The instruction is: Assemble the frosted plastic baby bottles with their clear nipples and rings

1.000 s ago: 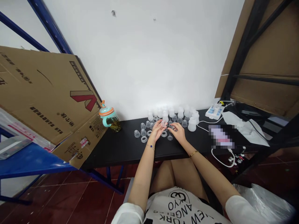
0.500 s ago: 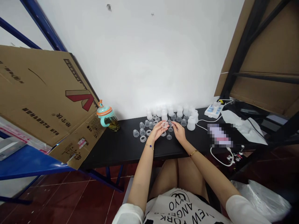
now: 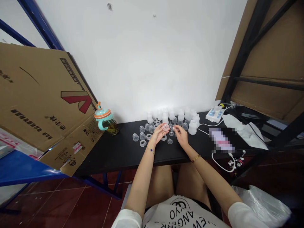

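Observation:
My left hand point(image 3: 158, 133) is closed around a translucent bottle collar ring point(image 3: 166, 127), held above the table with its opening facing up. Close beside it, my right hand point(image 3: 180, 134) pinches a small clear piece between thumb and fingertips; it looks like a bottle nipple, though the fingers partly hide it. Below the hands, another clear nipple point(image 3: 170, 141) stands on its flat base on the black table point(image 3: 118, 152). Loose collar rings point(image 3: 142, 143) and clear dome caps point(image 3: 135, 137) lie left of my left hand. Several frosted white bottles point(image 3: 192, 127) stand behind my hands.
A teal-lidded jug point(image 3: 106, 122) stands at the left, beside a large cardboard box point(image 3: 47, 101). To the right are a power strip point(image 3: 214, 114), white cables, a phone point(image 3: 222, 140) and white paper point(image 3: 244, 131). A white wall point(image 3: 152, 63) rises behind the table.
The whole view has shifted slightly. My hands remain close together over the table, the left still holding the ring; the right fingertips have drawn slightly away from it.

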### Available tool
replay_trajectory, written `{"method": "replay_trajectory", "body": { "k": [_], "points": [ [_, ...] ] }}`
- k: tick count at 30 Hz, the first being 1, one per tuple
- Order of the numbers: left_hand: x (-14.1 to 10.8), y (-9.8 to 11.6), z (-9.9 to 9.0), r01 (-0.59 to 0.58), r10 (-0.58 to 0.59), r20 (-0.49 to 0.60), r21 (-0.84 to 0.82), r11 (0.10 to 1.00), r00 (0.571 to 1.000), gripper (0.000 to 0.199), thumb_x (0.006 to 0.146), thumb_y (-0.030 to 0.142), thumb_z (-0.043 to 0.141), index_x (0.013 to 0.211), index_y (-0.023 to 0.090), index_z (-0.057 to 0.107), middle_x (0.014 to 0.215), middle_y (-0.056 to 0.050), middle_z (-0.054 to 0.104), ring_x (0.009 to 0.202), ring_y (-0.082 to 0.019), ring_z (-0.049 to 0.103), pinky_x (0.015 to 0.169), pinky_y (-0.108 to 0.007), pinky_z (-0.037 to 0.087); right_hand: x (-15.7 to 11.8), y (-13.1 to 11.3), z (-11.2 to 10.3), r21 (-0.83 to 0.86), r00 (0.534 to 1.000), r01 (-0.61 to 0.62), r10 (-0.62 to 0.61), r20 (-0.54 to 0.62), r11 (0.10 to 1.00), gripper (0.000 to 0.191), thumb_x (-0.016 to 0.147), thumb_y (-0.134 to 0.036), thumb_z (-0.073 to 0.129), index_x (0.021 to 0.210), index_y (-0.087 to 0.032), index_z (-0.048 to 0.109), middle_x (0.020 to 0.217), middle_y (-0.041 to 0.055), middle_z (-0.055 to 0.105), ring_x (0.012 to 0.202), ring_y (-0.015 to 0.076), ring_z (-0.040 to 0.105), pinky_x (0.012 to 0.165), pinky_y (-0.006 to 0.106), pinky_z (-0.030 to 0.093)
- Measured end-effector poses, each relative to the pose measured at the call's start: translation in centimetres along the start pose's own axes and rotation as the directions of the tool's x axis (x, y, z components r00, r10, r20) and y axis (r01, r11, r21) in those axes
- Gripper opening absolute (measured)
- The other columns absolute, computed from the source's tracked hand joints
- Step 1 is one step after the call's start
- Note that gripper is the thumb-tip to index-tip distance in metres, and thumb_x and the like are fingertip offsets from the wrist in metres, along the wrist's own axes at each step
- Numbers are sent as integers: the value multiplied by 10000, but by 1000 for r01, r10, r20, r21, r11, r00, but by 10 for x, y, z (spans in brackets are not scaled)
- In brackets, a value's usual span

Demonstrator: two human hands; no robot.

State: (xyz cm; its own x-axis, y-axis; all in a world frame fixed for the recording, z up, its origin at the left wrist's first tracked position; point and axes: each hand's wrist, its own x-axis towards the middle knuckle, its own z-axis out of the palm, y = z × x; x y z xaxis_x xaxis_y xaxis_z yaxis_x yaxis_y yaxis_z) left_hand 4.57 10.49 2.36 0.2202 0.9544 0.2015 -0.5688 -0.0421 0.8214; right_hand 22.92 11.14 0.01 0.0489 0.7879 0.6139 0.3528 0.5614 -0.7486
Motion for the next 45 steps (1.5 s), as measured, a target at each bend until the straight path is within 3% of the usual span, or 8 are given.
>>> {"method": "replay_trajectory", "body": {
  "k": [7,17,26,34,39,45],
  "points": [
    [-3,-2,1,-44,45,-59,17,999,997,396,772,343,805,1094,157,668,1110,-122,735,1038,-285,714,1008,-445,503,-1,-3,0,-7,1000,29,-29,12,1000,356,928,-484,512,1036,-217,722,995,86,732,752,217,648,744,340,522],
    [3,-6,2,-109,125,-147,112,988,981,385,778,355,797,1098,165,700,1103,-118,731,988,-259,716,968,-454,511,2,-2,3,11,999,22,-22,47,1000,334,892,-518,579,980,-221,704,869,55,755,599,181,638,603,290,512],
    [4,-11,5,-80,107,-141,186,979,984,400,758,364,801,1093,164,710,1068,-85,723,921,-195,698,899,-385,564,1,-5,3,-12,998,41,-41,37,999,274,893,-468,595,924,-228,726,844,34,755,600,175,628,635,290,512],
    [10,-12,-1,-157,201,-229,195,968,952,414,775,421,773,1095,175,684,1059,-82,724,872,-191,729,802,-324,591,17,-11,13,0,996,89,-89,29,996,244,893,-389,565,959,-209,715,837,34,743,567,162,602,603,282,508],
    [9,-11,-2,-177,228,-258,205,963,939,451,790,436,764,1151,182,672,1086,-95,729,868,-201,748,740,-272,597,26,-13,20,0,990,137,-137,41,991,219,880,-343,570,983,-221,720,911,37,744,585,161,592,630,291,506],
    [7,-9,0,-156,225,-311,232,960,923,525,823,431,748,1281,195,645,1179,-118,705,818,-196,758,679,-252,601,22,-9,21,-10,991,128,-128,-26,992,230,895,-341,556,983,-216,728,926,52,736,586,166,573,648,310,495]
  ]
}}
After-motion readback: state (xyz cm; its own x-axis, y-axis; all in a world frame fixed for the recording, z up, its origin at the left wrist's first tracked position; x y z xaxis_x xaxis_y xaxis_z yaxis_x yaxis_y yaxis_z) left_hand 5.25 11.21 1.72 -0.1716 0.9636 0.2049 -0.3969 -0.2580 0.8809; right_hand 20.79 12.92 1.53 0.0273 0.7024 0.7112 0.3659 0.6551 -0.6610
